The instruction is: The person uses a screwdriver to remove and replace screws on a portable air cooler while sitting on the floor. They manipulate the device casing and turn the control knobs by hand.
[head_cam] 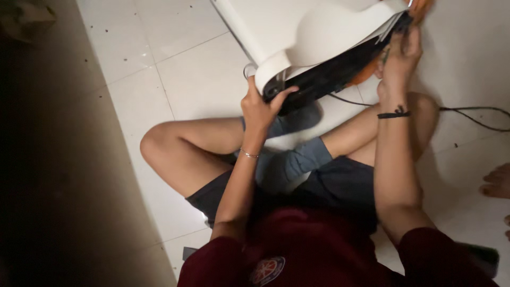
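Currently the white appliance is held tilted above the lap over the tiled floor. Left hand grips its lower black edge; right hand pinches the upper corner. Inspection step; next move likely requires steady support.

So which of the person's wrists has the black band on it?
The right wrist, raised beside the white appliance; the left wrist wears a thin silver bracelet instead.

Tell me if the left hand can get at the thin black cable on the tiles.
Probably not as things stand: the left hand grips the white plastic appliance's black underside, and the thin black cable lies across the body, beyond the right hand.
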